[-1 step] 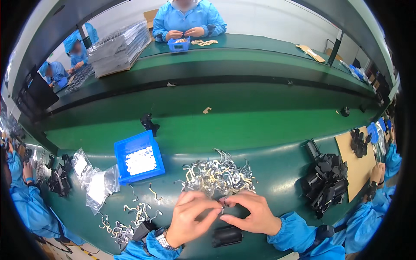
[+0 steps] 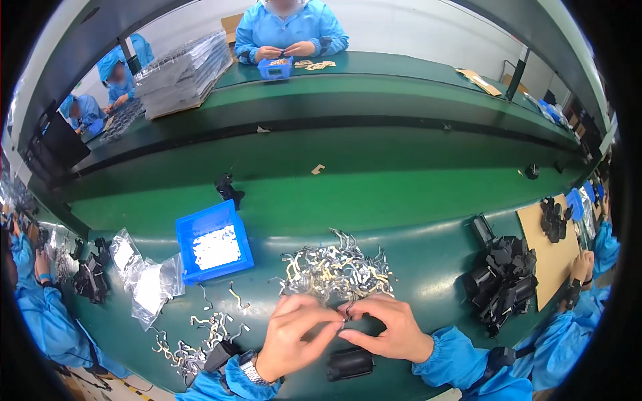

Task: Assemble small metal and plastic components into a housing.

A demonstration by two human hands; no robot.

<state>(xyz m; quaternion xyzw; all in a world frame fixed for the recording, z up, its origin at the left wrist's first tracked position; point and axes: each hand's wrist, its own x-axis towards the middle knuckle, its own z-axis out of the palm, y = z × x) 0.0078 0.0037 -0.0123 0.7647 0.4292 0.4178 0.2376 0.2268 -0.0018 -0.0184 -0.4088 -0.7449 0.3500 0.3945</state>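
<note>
Low in the middle, my left hand (image 2: 294,334) and my right hand (image 2: 391,329) meet fingertip to fingertip. Both pinch one small wire piece (image 2: 346,314), dark and silvery, mostly covered by the fingers. Just beyond them lies a tangled pile of short wire leads (image 2: 338,267) in grey, white and yellow. A black plastic housing (image 2: 351,364) rests on the green table below my right hand, apart from it. Left of my left wrist is a looser scatter of wire leads (image 2: 214,327).
A blue bin (image 2: 249,257) with small white pieces stands left, beside clear plastic bags (image 2: 157,287). Black plastic parts (image 2: 501,281) are heaped at right, near a cardboard sheet (image 2: 552,260). Co-workers sit on both sides; a person (image 2: 291,33) works across the table.
The small wire piece has turned slightly between my fingertips, and less of its silvery end shows. Both hands stay in nearly the same place.
</note>
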